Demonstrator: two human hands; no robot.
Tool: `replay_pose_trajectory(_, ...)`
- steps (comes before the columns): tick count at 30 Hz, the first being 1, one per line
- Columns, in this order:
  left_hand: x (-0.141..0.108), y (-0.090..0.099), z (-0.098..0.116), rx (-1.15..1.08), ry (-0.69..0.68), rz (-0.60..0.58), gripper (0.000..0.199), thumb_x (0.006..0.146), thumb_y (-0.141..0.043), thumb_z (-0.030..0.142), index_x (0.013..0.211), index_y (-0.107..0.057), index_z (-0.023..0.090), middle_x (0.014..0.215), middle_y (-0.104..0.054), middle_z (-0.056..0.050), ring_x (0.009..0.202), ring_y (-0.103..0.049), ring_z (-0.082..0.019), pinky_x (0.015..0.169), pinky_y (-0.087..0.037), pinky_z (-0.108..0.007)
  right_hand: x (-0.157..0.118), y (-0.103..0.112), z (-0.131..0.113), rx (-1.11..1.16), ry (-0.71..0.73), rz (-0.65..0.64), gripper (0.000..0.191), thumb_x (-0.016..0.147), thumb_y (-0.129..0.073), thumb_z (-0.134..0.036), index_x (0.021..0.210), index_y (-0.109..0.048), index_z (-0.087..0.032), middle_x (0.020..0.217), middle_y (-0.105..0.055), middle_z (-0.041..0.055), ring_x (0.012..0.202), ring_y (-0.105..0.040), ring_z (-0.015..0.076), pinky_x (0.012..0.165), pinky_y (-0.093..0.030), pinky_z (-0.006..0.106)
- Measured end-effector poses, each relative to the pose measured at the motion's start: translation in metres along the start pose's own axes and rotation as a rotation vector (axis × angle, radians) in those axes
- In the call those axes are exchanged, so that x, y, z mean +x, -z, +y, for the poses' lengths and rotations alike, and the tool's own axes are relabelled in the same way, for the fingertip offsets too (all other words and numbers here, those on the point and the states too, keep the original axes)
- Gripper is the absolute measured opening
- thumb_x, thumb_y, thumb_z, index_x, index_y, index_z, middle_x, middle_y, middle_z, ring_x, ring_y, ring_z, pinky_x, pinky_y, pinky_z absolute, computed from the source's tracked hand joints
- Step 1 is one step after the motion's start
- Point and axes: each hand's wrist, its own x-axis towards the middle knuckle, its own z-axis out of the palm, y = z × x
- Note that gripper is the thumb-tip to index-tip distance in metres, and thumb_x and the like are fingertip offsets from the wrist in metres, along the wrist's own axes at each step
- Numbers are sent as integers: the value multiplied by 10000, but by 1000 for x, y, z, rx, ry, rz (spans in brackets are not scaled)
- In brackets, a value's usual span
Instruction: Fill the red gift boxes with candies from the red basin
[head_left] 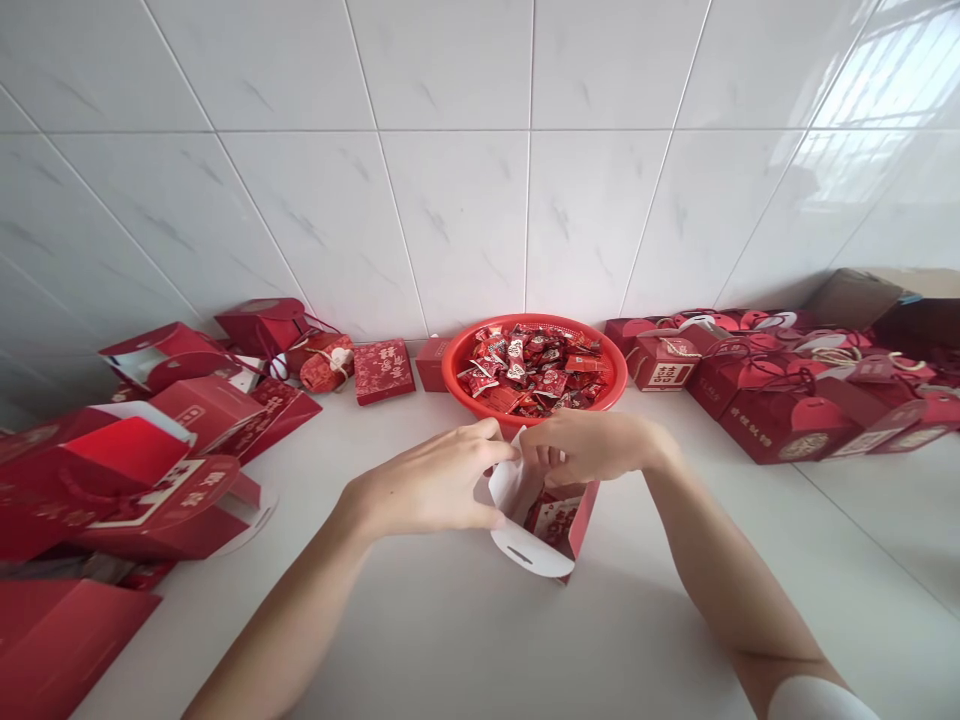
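Observation:
A red box with white inner flaps (pixel 531 552) stands open on the white table in front of me, with red wrapped pieces (pixel 555 520) inside. My left hand (pixel 442 478) grips the box's left side, its fingers curled round the white flap. Over the box's far end is my right hand (pixel 592 445), its fingers bent inward near the upright flap; what they hold, if anything, is hidden. Just behind both hands sits a round red basket (pixel 616 385) full of red-wrapped sweets (pixel 551 382).
Red boxes (pixel 217 400), some open, crowd the left side. A flat red box (pixel 384 371) lies left of the basket. Closed red boxes with cords (pixel 787 425) stand in rows at the right, by a brown carton (pixel 855 295). A tiled wall (pixel 465 220) rises behind.

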Motion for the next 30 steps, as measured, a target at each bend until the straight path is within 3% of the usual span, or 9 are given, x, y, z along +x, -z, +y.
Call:
replay_pose_trajectory(4,0,0,0,-3,-10,-16,356,753,-719,387,1087,-706,264,1068,-599,-46,990,-621,-253,784,-466,-296,-1,-3,-5,-34,68,-70,77,789,-605,-111,751,-632,-173,772,-665,-10,632,-554,114,513,-333,236)
replay_pose_trajectory(7,-1,0,-2,-10,-25,-11,381,754,-711,410,1106,-699,264,1063,-594,-43,993,-614,-251,789,-464,-291,3,-6,-9,-59,98,-201,228,791,-600,-130,572,-553,-174,557,-516,-52,522,-439,93,499,-278,262)
replay_pose_trajectory(9,-1,0,-2,-5,-25,-13,377,752,-709,400,1105,-698,265,1055,-590,-41,981,-614,-247,775,-459,-285,7,-9,-11,-58,87,-246,268,804,-604,-153,543,-550,-176,519,-461,-59,507,-401,92,496,-256,272)
replay_pose_trajectory(14,-2,0,0,25,24,-26,372,754,-709,314,1124,-688,278,1018,-573,-25,912,-614,-217,695,-431,-268,8,-11,-10,-111,-18,-123,124,805,-639,-195,689,-681,-182,596,-529,-37,544,-445,107,490,-265,266)
replay_pose_trajectory(17,-3,1,1,16,29,-33,417,764,-710,308,1179,-670,290,1048,-573,-20,956,-615,-218,719,-433,-264,4,-12,-10,-106,52,-57,52,772,-662,-178,759,-711,-188,686,-594,-21,613,-498,115,501,-288,253)
replay_pose_trajectory(20,-3,1,1,29,23,-40,381,772,-708,327,1149,-675,277,1069,-569,-23,977,-609,-220,728,-433,-267,6,-15,-12,-103,104,-143,131,798,-620,-190,678,-673,-188,619,-560,-38,572,-478,106,500,-292,254)
replay_pose_trajectory(23,-3,1,3,41,14,-52,328,782,-706,326,1104,-675,274,1044,-559,-22,960,-604,-215,716,-426,-268,15,-19,-14,-131,37,-254,196,819,-597,-246,640,-656,-192,586,-554,-42,529,-462,108,488,-289,257)
replay_pose_trajectory(26,-4,1,4,42,19,-59,338,789,-698,314,1125,-669,286,1029,-552,-19,953,-607,-211,709,-419,-266,20,-18,-12,-130,25,-237,154,834,-616,-280,767,-727,-197,700,-659,-16,618,-549,135,525,-341,255)
replay_pose_trajectory(30,-5,2,2,60,51,-71,364,778,-705,338,1133,-677,267,1066,-569,-26,994,-608,-223,714,-416,-269,-1,-4,-4,47,189,-141,200,862,-654,-317,971,-758,-185,890,-734,35,792,-645,163,625,-430,244)
